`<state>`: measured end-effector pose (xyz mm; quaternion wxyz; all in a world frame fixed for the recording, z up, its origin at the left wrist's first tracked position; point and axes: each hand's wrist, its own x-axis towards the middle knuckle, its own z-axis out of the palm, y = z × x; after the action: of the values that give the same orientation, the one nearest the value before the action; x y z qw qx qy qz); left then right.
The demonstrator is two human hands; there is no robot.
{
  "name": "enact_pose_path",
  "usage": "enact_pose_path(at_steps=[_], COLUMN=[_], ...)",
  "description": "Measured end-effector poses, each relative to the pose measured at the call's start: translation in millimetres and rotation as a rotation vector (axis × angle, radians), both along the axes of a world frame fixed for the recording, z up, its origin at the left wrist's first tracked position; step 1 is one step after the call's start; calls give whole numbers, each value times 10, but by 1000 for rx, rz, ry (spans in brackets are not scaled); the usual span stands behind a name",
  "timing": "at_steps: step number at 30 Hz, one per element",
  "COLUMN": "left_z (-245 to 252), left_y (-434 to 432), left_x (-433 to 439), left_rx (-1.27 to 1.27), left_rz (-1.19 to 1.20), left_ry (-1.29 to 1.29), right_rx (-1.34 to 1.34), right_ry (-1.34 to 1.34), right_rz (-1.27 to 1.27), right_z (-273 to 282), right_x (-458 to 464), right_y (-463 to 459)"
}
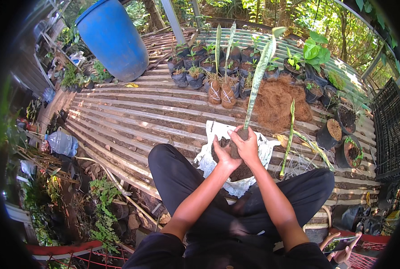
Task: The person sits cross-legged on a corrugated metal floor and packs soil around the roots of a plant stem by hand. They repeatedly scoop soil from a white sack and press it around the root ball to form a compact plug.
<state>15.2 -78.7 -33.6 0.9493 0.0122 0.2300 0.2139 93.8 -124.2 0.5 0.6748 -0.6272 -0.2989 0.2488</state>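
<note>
Both of my hands cup a dark ball of soil at the base of a tall snake plant leaf, which rises upright and leans a little to the right. My left hand presses the ball from the left and below. On the other side, my right hand wraps it near the top, where the leaf enters. Beneath them a white plastic sack lies spread open between my legs, with loose dark soil in it. The ball's underside is partly hidden by my hands.
Two string-wrapped fibre balls with snake plant leaves stand ahead, beside loose coconut fibre. Cut leaves and string lie right. Potted seedlings, a blue barrel and a black crate surround the corrugated sheet. Another person's hands hold a phone.
</note>
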Motion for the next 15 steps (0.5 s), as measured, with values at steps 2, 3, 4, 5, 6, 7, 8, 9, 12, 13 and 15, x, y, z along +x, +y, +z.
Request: enact_pose_path(at_steps=[2,3,4,5,6,7,8,9,12,13,15], left_z=[125,181,223,249,253,237,200,147,-36,-82,-126], left_y=[35,49,62,69,61,43,8,-32,-125,-140,-138], left_x=[-33,-48,-57,-59,-61,-47,-20,12,28,35,29], left_rx=[-1,14,39,61,45,55,63,70,25,-15,-52], left_rz=[40,25,-1,-26,-75,-92,-108,-125,-42,-1,51], left_ry=[-37,-46,-58,-53,-13,-71,-129,-186,10,94,66], right_rx=[70,104,159,225,274,230,201,171,127,101,45], right_ry=[77,82,73,54,-93,-24,33,91,275,307,178], right_rz=[48,71,108,141,156,186,188,189,272,297,198], right_z=[31,44,54,58,57,40,14,-15,-82,-86,-74], right_x=[6,20,53,88,133,132,109,87,38,33,-4], right_y=[7,15,17,16,8,0,-15,-38,-95,-102,-65])
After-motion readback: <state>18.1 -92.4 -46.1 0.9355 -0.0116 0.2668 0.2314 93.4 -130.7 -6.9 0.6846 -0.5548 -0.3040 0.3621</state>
